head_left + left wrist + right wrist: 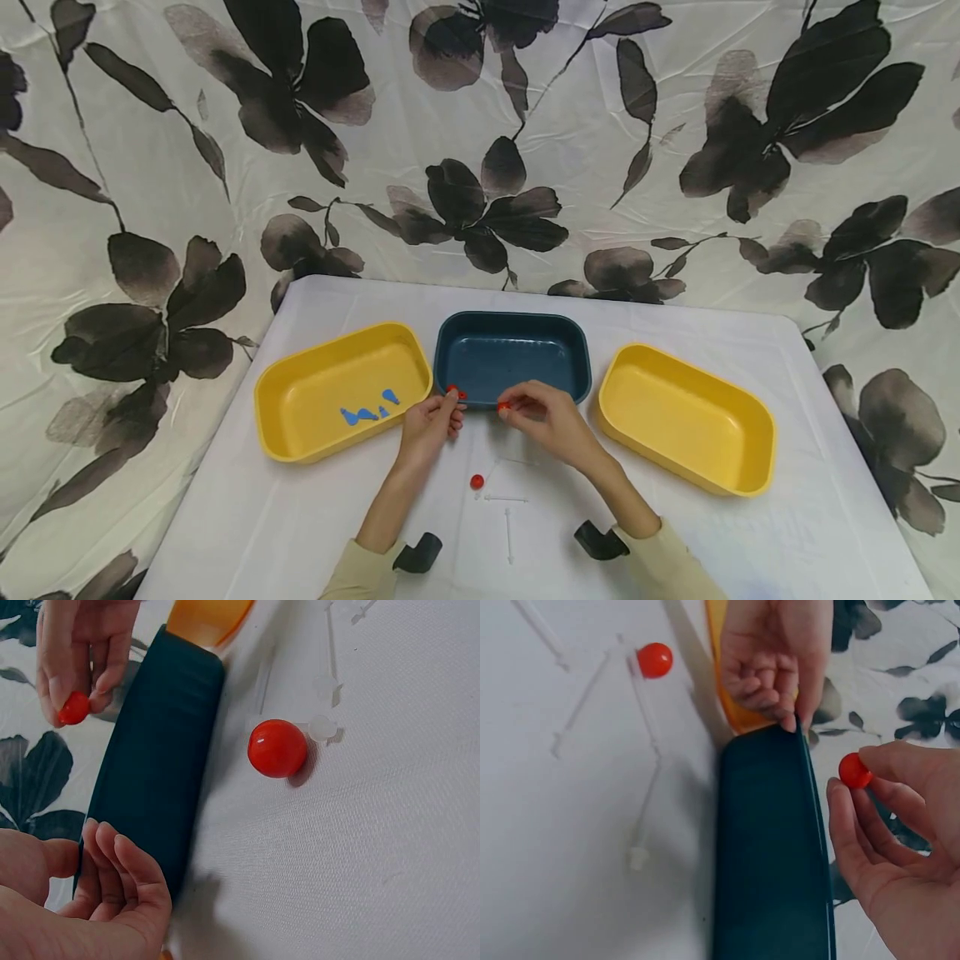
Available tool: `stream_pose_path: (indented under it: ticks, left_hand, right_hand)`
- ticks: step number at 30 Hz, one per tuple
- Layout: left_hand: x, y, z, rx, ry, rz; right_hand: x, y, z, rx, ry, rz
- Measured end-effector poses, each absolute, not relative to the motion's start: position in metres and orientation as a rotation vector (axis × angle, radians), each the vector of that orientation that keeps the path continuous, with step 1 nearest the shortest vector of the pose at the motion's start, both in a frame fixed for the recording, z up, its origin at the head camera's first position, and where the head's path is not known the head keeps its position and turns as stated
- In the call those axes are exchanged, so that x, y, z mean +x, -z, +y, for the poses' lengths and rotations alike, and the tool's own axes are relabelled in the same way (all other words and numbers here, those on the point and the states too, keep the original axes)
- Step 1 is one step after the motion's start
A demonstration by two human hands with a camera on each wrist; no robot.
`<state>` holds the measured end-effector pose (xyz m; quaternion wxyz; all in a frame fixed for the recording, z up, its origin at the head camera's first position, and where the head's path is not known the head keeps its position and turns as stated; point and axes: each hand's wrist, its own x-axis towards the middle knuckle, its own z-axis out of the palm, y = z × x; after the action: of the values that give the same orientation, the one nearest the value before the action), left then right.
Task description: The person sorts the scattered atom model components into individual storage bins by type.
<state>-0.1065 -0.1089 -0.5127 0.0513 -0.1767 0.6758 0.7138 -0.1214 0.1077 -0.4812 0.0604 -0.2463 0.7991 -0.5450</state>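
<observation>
My left hand (431,423) pinches the near-left rim of the dark teal tray (513,354) between thumb and fingers. Small red pieces (461,395) show beside those fingertips in the head view; whether the fingers touch them I cannot tell. Over the tray's near edge, my right hand (553,423) pinches a red ball (854,771) between thumb and index finger. Another red ball (477,482) lies on the white table in front of the tray, close to thin translucent sticks (509,535) with small knobs at their ends.
To the left stands a yellow tray (300,392) with several small blue pieces (366,413) inside. A second yellow tray (690,417) sits angled at the right. A floral cloth (600,150) hangs behind the white-covered table (247,533).
</observation>
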Motion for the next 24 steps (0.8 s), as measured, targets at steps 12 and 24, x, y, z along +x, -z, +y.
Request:
stream_pose_path:
  ticks: [12, 24]
  left_hand:
    - [-0.108, 0.517, -0.109, -0.541, -2.183, 2.063]
    - [-0.107, 0.513, -0.109, -0.542, -2.184, 2.044]
  right_hand:
    - [-0.144, 0.486, 0.097, -0.655, 1.687, 2.478]
    - [-0.165, 0.496, 0.084, -0.655, 1.528, 2.555]
